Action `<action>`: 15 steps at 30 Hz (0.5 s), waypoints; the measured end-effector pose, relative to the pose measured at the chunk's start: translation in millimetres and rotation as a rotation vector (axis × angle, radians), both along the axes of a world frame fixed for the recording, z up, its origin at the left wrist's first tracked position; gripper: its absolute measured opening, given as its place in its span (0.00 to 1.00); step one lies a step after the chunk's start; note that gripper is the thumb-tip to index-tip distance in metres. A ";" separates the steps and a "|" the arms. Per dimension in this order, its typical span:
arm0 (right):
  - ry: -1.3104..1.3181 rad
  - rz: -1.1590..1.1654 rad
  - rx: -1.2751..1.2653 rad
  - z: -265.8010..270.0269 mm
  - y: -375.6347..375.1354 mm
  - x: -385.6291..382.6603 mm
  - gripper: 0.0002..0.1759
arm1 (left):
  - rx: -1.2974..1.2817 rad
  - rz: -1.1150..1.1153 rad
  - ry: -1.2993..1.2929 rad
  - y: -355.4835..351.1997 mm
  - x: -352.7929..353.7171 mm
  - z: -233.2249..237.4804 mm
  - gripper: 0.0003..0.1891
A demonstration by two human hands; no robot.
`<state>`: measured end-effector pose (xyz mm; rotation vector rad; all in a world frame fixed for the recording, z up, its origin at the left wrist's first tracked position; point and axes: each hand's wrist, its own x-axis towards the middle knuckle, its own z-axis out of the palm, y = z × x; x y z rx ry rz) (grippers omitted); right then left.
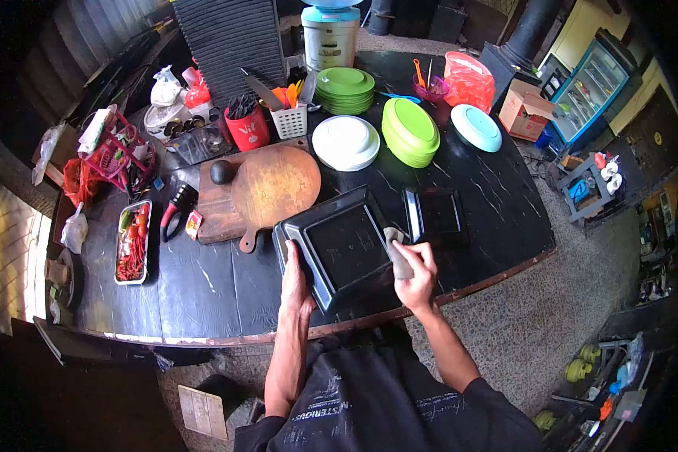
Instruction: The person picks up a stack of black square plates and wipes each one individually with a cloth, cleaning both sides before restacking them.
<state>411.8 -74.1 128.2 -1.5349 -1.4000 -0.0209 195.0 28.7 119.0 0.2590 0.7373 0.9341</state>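
My left hand grips a black rectangular plate by its left edge. The plate is tilted above the front of the table, its underside facing me, and what look like more rims show beneath it at the left. In my right hand is a bunched grey cloth, pressed to the plate's right edge. Just beyond that hand, another black rectangular dish lies on the table.
A round wooden cutting board lies behind the plate. White plates, green plates and pale blue plates stand along the back. At the left are a tray of chillies and tomatoes and a black-and-red tool.
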 end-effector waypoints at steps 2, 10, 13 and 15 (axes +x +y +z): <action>-0.127 0.016 0.038 -2.8 -3.7 -1.4 0.30 | 0.011 0.016 0.004 0.0 -2.5 2.5 0.34; -0.122 0.258 -0.098 13.4 -11.5 -44.6 0.28 | 0.065 0.052 0.120 -3.1 3.6 7.1 0.34; -0.165 0.419 -0.136 23.8 -9.5 -54.0 0.34 | 0.067 0.037 0.096 -2.1 2.2 1.2 0.34; -0.224 0.453 -0.130 23.1 -8.7 -56.8 0.36 | 0.039 0.024 0.065 0.1 1.7 1.3 0.35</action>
